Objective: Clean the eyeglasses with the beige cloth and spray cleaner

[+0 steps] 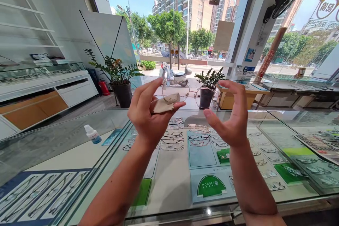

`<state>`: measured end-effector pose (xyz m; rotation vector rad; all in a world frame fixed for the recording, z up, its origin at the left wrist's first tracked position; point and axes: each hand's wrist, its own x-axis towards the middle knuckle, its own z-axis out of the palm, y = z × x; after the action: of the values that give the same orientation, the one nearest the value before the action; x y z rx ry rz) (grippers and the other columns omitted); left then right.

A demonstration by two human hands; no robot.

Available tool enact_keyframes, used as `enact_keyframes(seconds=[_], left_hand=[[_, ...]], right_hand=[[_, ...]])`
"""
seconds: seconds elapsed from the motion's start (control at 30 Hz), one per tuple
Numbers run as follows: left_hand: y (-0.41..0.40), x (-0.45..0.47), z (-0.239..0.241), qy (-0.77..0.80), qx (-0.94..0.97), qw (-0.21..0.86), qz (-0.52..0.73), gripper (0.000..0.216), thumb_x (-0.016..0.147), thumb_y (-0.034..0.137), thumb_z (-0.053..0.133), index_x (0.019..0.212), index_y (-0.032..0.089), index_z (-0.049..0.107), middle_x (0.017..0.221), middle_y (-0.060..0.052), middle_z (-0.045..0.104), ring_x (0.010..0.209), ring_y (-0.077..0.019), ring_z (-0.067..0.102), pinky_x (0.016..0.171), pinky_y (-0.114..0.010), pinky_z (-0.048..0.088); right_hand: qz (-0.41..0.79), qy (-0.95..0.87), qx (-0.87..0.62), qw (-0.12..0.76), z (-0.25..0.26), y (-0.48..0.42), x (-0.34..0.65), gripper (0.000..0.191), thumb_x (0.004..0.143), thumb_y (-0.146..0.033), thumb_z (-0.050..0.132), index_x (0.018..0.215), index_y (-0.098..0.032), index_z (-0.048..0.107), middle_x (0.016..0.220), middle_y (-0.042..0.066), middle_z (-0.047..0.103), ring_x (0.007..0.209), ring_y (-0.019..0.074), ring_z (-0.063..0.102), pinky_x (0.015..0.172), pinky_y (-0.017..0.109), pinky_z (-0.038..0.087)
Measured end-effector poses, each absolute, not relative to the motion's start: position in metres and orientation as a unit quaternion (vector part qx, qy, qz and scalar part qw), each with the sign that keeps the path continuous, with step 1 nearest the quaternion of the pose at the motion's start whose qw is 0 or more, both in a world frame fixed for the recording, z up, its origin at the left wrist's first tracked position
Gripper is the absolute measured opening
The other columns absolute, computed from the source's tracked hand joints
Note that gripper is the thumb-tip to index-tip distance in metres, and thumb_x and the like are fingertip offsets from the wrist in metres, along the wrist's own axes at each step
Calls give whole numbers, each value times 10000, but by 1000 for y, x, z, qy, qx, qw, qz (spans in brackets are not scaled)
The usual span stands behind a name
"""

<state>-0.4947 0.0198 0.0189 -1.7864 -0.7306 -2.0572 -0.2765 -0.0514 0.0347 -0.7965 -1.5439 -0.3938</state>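
Observation:
A pair of thin-rimmed glasses with clear lenses [185,93] is held up in front of me, above the glass display counter [169,183]. My left hand [149,113] pinches a small beige cleaning cloth [165,104] against the left lens, thumb in front and fingers behind. My right hand [231,114] curls around the right side of the frame, with its fingers at the right lens and the thumb held apart below.
Under the counter glass lie rows of glasses [185,137] and green signs [211,186]. A small white bottle with a blue label [92,134] stands on the left counter. Potted plants [120,77] stand by the window; more display cases [315,137] are at right.

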Motion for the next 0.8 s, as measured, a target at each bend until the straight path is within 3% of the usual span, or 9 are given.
enact_keyframes(seconds=[0.13,0.37,0.53,0.8], left_hand=[[15,-497,21,-273,-596,166,-737,753,772,547,964,1427,279,707,1265,-125,741,887,-236,707,687,-354,597],[0,-497,25,-282,-618,89,-728,661,833,438,940,1428,284,696,1299,-97,728,1164,-306,704,804,-383,599],[-7,-496,30,-286,-623,65,-726,624,830,440,944,1393,279,726,1242,-79,745,1088,-272,708,763,-361,559],[-6,-497,31,-313,-631,58,-708,587,856,474,915,1390,315,732,1240,-55,764,852,-197,663,699,-360,545]], right_hand=[[-208,-661,-355,628,27,-44,-284,663,910,-483,783,1491,-294,525,1412,123,656,1333,352,614,1171,608,486],[-216,-624,-356,661,21,-47,-297,603,928,-433,816,1470,-336,571,1356,79,695,1289,333,642,1192,576,462],[-218,-608,-354,677,21,-47,-300,540,937,-419,829,1429,-322,627,1323,75,714,1233,306,674,1146,541,508],[-206,-605,-361,679,19,-39,-297,544,974,-444,778,1463,-298,589,1333,86,706,1219,303,696,1103,567,552]])
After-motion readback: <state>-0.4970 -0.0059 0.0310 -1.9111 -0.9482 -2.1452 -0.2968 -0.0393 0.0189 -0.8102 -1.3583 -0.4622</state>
